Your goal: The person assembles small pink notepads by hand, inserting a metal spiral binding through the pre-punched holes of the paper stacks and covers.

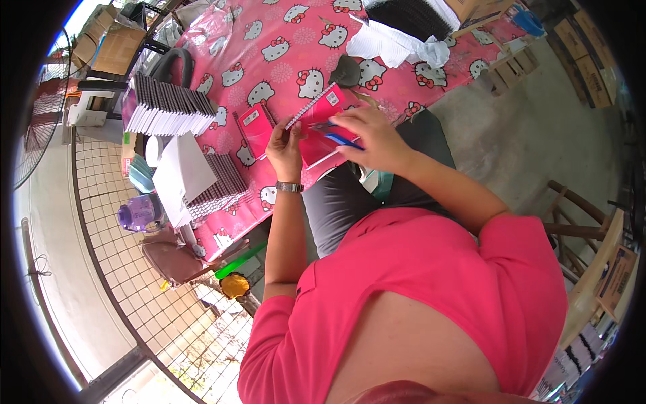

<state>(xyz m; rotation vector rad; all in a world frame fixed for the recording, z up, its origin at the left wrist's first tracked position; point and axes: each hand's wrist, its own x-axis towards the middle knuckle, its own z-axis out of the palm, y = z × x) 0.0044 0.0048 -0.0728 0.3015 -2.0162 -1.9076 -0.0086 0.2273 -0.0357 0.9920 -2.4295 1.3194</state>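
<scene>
A red spiral-bound notebook [342,101] is tilted over the table's near edge, its white coil running along the left side. My left hand [285,149] pinches the notebook at the lower end of the coil. In my right hand [380,138] is a pair of blue-handled pliers [346,141], the jaws pointing left toward the coil and slightly blurred. Whether the jaws touch the coil I cannot tell. Left of my left hand, another red spiral notebook [254,129] lies flat on the pink patterned tablecloth [276,74].
Two stacks of spiral-bound books [171,108] [222,178] stand on the table's left side, with white sheets [182,172] leaning there. A purple bottle [141,214] is by the left edge. Crumpled white wrapping [397,47] and a dark object [346,71] lie farther back.
</scene>
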